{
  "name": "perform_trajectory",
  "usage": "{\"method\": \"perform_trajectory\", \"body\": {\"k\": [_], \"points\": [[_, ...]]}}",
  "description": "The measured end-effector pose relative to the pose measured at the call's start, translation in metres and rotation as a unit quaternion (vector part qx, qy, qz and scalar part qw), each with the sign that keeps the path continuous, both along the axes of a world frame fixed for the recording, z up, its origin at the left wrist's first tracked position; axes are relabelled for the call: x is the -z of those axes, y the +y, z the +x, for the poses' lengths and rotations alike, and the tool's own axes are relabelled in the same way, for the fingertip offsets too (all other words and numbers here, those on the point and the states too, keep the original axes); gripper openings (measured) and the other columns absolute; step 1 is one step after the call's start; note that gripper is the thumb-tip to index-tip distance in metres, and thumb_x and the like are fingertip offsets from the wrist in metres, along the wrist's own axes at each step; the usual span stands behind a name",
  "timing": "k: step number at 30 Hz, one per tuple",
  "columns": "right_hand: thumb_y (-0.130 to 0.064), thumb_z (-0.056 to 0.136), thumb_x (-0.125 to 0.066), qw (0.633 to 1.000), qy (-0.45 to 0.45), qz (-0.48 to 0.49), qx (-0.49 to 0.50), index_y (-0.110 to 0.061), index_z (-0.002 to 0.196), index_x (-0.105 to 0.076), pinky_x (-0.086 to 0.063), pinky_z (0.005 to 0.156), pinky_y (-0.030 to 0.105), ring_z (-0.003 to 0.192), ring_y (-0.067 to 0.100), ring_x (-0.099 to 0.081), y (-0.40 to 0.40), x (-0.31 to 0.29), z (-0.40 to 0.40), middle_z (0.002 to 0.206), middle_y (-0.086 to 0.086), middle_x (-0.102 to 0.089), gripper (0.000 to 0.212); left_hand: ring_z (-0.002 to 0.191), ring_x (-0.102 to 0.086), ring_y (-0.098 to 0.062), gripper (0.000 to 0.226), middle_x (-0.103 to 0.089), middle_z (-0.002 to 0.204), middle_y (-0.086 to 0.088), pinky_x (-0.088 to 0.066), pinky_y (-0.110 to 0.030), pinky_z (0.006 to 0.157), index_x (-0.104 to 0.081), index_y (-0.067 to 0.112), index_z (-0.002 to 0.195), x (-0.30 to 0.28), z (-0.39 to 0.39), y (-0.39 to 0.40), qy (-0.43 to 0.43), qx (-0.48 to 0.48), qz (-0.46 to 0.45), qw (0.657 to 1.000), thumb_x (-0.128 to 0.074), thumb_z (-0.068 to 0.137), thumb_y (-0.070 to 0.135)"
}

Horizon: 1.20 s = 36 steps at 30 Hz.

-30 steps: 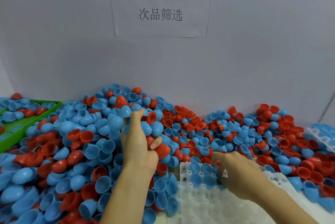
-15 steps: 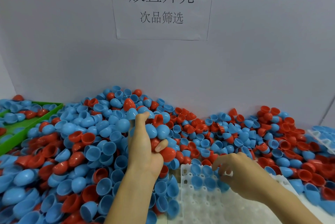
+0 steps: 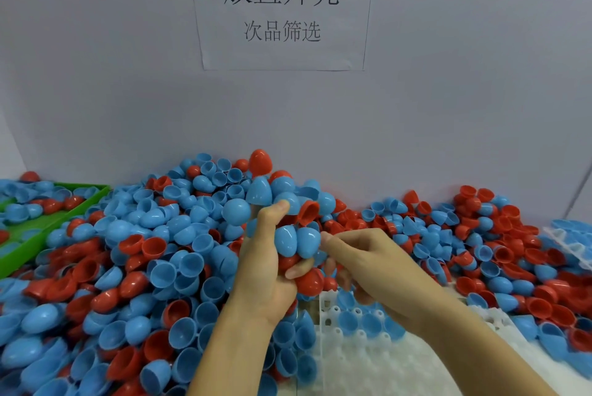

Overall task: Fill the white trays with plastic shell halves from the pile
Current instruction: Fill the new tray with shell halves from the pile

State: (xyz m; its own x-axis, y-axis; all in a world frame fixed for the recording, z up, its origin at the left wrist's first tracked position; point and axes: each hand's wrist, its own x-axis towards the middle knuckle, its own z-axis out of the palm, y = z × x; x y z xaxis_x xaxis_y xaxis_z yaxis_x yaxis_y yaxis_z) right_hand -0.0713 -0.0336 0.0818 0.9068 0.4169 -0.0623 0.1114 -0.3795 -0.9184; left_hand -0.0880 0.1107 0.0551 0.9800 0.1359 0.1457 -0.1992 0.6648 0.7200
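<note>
A big pile of blue and red plastic shell halves [image 3: 153, 261] covers the table against the grey wall. My left hand [image 3: 266, 270] is raised above the pile and grips a handful of blue and red shells [image 3: 296, 240]. My right hand [image 3: 368, 264] reaches in from the right, and its fingertips pinch at the blue shells in that handful. A white tray [image 3: 358, 360] lies under both hands at the front, with a few blue shells [image 3: 362, 322] sitting in its far cells; the hands hide part of it.
A green bin [image 3: 48, 222] with more shells stands at the far left. A second white tray [image 3: 573, 245] holding blue shells sits at the right edge. A paper sign [image 3: 280, 8] hangs on the wall behind the pile.
My left hand has lifted its handful higher off the pile. My right hand has left the tray and moved up and left to the handful.
</note>
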Motion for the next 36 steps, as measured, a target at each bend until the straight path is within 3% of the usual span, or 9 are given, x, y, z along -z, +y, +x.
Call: {"method": "perform_trajectory", "body": {"k": [6, 10, 12, 15, 18, 20, 24, 28, 36], "points": [[-0.033, 0.095, -0.062, 0.998, -0.049, 0.029, 0.006, -0.035, 0.078, -0.076, -0.043, 0.049, 0.014, 0.045, 0.002, -0.050, -0.004, 0.005, 0.001, 0.059, 0.000, -0.064, 0.023, 0.035, -0.042, -0.008, 0.024, -0.048, 0.061, -0.004, -0.045, -0.025, 0.039, -0.061, 0.013, 0.086, 0.001, 0.001, 0.000, 0.068, -0.046, -0.078, 0.994, -0.068, 0.076, 0.033], [-0.032, 0.094, -0.062, 0.992, -0.115, 0.025, 0.043, -0.033, 0.077, -0.077, -0.055, 0.054, 0.020, 0.062, 0.007, -0.068, 0.001, 0.010, 0.001, 0.075, -0.007, -0.073, 0.022, 0.034, -0.041, -0.010, 0.026, -0.048, 0.059, -0.005, -0.044, -0.024, 0.038, -0.055, 0.010, 0.089, 0.004, 0.006, -0.001, 0.114, -0.064, -0.121, 0.984, -0.063, 0.086, 0.034], [-0.044, 0.094, -0.058, 0.992, -0.118, -0.009, 0.052, -0.017, 0.079, -0.076, -0.060, 0.055, 0.033, 0.055, 0.016, -0.062, 0.007, 0.011, 0.002, 0.070, 0.003, -0.070, 0.036, 0.039, -0.041, -0.010, 0.026, -0.052, 0.063, -0.006, -0.041, -0.022, 0.040, -0.056, 0.008, 0.088, 0.005, 0.008, -0.002, 0.107, -0.069, -0.116, 0.985, -0.064, 0.082, 0.033], [-0.063, 0.089, -0.055, 0.994, -0.070, -0.074, 0.045, 0.006, 0.091, -0.067, -0.058, 0.068, 0.054, 0.054, 0.025, -0.045, 0.011, 0.010, 0.008, 0.056, 0.009, -0.046, 0.070, 0.044, -0.044, -0.010, 0.018, -0.056, 0.065, -0.005, -0.029, -0.019, 0.031, -0.057, 0.010, 0.082, 0.005, 0.009, -0.002, 0.104, -0.100, -0.104, 0.984, -0.063, 0.085, 0.027], [-0.053, 0.090, -0.062, 0.998, -0.004, -0.066, 0.003, 0.000, 0.096, -0.074, -0.062, 0.074, 0.040, 0.048, 0.010, -0.061, 0.009, 0.008, 0.011, 0.051, -0.009, -0.056, 0.054, 0.043, -0.042, -0.010, 0.018, -0.051, 0.063, -0.004, -0.027, -0.019, 0.030, -0.054, 0.011, 0.082, 0.006, 0.011, 0.000, 0.133, -0.124, -0.107, 0.977, -0.062, 0.088, 0.026], [-0.040, 0.092, -0.066, 0.998, 0.047, -0.027, -0.029, 0.001, 0.093, -0.076, -0.061, 0.078, 0.032, 0.054, 0.005, -0.066, 0.005, 0.006, 0.013, 0.077, -0.007, -0.072, 0.042, 0.045, -0.043, -0.009, 0.018, -0.050, 0.068, -0.003, -0.027, -0.018, 0.031, -0.052, 0.012, 0.085, 0.007, 0.012, 0.003, 0.134, -0.129, -0.120, 0.975, -0.062, 0.089, 0.026], [-0.004, 0.094, -0.061, 0.988, 0.136, 0.074, -0.028, -0.002, 0.093, -0.076, -0.059, 0.074, 0.024, 0.070, 0.004, -0.072, -0.013, 0.012, 0.019, 0.114, 0.002, -0.067, 0.015, 0.048, -0.040, -0.009, 0.019, -0.051, 0.071, -0.004, -0.026, -0.017, 0.031, -0.051, 0.013, 0.095, 0.007, 0.010, 0.009, 0.126, -0.123, -0.125, 0.976, -0.060, 0.090, 0.029], [0.002, 0.087, -0.069, 0.986, 0.149, 0.070, 0.025, -0.004, 0.101, -0.072, -0.059, 0.074, 0.024, 0.091, 0.014, -0.074, -0.029, 0.025, 0.025, 0.114, 0.006, -0.069, 0.016, 0.045, -0.038, -0.008, 0.018, -0.054, 0.069, -0.003, -0.027, -0.017, 0.031, -0.054, 0.013, 0.088, 0.006, 0.010, 0.014, 0.113, -0.130, -0.116, 0.978, -0.061, 0.089, 0.030], [-0.012, 0.078, -0.082, 0.986, -0.004, -0.127, 0.106, -0.022, 0.086, -0.073, -0.054, 0.058, 0.016, 0.068, 0.009, -0.072, -0.026, 0.037, 0.025, 0.090, -0.012, -0.067, 0.016, 0.048, -0.046, -0.008, 0.018, -0.057, 0.077, -0.003, -0.028, -0.016, 0.031, -0.052, 0.014, 0.099, 0.004, 0.008, 0.017, 0.102, -0.139, -0.135, 0.976, -0.060, 0.089, 0.027]]}}
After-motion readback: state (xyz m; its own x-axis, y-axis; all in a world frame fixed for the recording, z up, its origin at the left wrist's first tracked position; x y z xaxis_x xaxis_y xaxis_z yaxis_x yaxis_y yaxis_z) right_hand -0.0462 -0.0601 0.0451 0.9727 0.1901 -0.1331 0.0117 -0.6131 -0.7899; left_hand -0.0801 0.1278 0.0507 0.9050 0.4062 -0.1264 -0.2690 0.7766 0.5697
